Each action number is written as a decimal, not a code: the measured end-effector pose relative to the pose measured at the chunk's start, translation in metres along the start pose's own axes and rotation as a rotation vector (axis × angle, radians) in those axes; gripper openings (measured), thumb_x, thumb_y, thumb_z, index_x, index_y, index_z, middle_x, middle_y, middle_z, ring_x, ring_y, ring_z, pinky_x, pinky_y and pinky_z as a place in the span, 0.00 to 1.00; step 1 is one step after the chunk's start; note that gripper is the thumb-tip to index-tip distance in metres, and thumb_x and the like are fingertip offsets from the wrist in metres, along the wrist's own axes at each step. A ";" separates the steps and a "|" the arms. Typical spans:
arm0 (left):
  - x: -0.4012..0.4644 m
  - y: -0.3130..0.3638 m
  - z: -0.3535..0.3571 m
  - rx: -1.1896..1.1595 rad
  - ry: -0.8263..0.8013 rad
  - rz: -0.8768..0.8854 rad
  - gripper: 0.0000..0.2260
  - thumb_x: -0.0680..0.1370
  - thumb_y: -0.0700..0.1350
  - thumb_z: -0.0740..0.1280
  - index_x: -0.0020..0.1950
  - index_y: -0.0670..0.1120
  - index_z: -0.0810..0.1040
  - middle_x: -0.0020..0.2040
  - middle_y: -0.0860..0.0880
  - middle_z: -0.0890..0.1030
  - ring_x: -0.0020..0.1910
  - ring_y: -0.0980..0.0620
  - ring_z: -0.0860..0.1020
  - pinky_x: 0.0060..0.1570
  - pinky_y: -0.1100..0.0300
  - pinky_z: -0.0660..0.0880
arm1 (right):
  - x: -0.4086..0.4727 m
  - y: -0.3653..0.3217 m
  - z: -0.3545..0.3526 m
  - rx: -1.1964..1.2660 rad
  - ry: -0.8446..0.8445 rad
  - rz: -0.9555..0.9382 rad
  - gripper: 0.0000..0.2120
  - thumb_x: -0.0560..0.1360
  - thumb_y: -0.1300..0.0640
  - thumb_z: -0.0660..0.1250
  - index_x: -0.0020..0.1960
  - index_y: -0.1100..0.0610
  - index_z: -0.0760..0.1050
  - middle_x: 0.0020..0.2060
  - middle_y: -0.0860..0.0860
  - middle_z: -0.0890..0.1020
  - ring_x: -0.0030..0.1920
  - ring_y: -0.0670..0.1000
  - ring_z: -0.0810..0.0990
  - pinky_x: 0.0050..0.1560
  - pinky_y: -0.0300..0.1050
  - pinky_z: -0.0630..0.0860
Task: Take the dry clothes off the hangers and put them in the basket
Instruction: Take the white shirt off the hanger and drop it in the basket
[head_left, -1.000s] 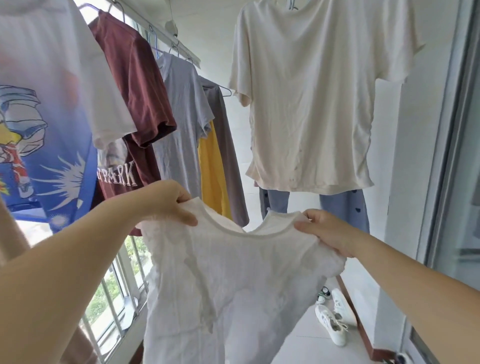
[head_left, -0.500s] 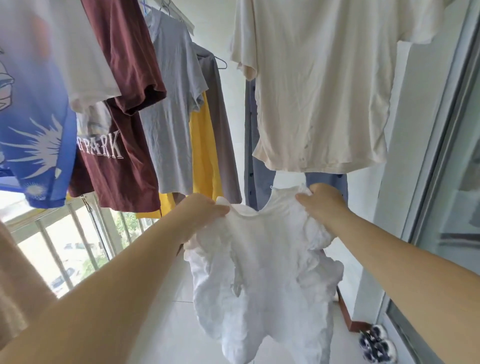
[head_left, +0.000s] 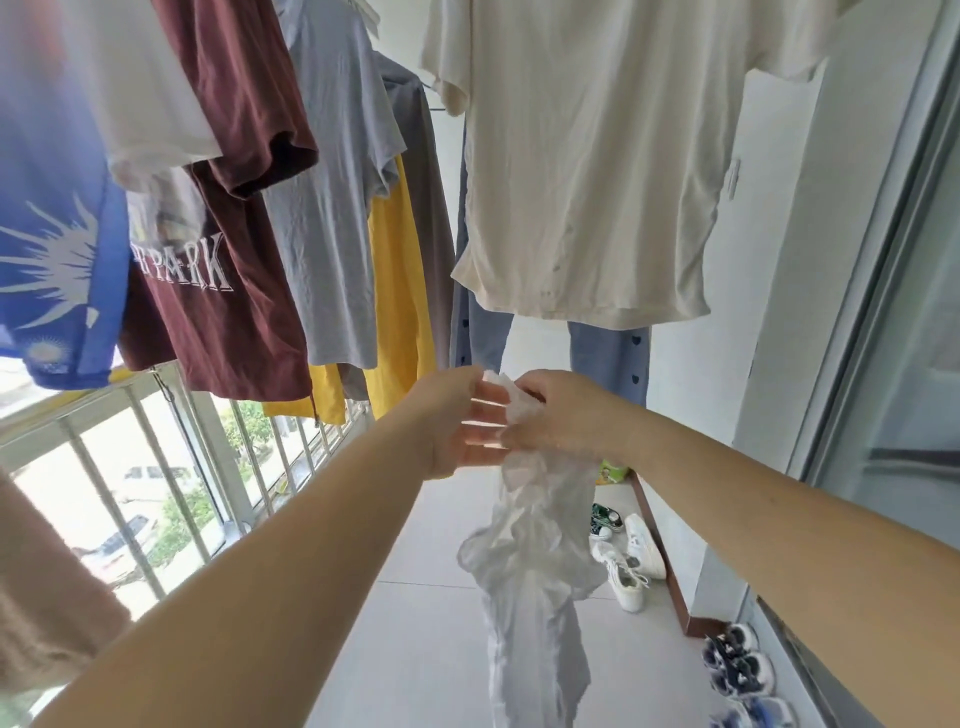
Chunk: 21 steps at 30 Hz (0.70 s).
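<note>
A white shirt (head_left: 530, 582) hangs bunched and twisted from my two hands, off its hanger, its hem trailing toward the floor. My right hand (head_left: 561, 415) grips its gathered top. My left hand (head_left: 452, 421) meets it from the left, thumb and straight fingers pinching the shirt's upper edge. Still on the line overhead are a cream T-shirt (head_left: 597, 166), a maroon printed T-shirt (head_left: 223, 260), a grey T-shirt (head_left: 332, 218), a yellow garment (head_left: 400, 301), a blue printed shirt (head_left: 47, 234) and blue trousers (head_left: 608, 358). No basket is in view.
A metal balcony railing (head_left: 156, 467) runs along the left. Sliding glass doors (head_left: 893, 364) line the right wall. Several shoes (head_left: 628, 561) lie on the tiled floor (head_left: 415, 649) by the wall, more at the lower right (head_left: 737, 660).
My hands have come together from the shirt's two shoulders. The white shirt went from spread flat to a bunched hanging bundle. The view has tilted down toward the floor.
</note>
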<state>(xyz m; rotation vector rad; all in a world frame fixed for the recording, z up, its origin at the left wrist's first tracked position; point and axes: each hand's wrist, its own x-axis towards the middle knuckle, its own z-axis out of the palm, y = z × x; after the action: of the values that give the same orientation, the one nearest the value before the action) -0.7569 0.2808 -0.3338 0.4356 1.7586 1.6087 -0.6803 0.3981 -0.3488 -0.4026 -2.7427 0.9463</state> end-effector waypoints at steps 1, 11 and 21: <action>-0.001 -0.002 -0.002 0.024 -0.018 0.008 0.09 0.79 0.41 0.60 0.46 0.39 0.78 0.40 0.43 0.80 0.36 0.45 0.81 0.35 0.54 0.80 | 0.000 0.001 0.000 -0.026 -0.002 -0.003 0.06 0.70 0.57 0.69 0.42 0.57 0.72 0.37 0.50 0.74 0.39 0.50 0.72 0.36 0.40 0.67; 0.009 -0.052 -0.028 1.203 0.136 0.216 0.31 0.66 0.50 0.77 0.65 0.45 0.70 0.58 0.46 0.67 0.59 0.46 0.67 0.57 0.53 0.69 | -0.007 0.014 0.003 0.161 -0.184 -0.063 0.15 0.71 0.67 0.63 0.39 0.47 0.77 0.26 0.41 0.76 0.26 0.40 0.73 0.29 0.32 0.70; 0.005 -0.140 -0.033 0.903 0.106 0.129 0.12 0.71 0.43 0.71 0.54 0.43 0.78 0.44 0.49 0.75 0.44 0.51 0.73 0.35 0.66 0.66 | -0.017 0.063 0.067 0.189 -0.602 0.054 0.20 0.66 0.55 0.76 0.56 0.51 0.75 0.51 0.53 0.82 0.49 0.55 0.83 0.51 0.55 0.80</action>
<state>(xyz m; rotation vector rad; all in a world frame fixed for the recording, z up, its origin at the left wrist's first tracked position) -0.7539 0.2368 -0.4711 0.8954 2.5237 0.8292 -0.6720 0.4020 -0.4421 -0.1762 -3.1221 1.5385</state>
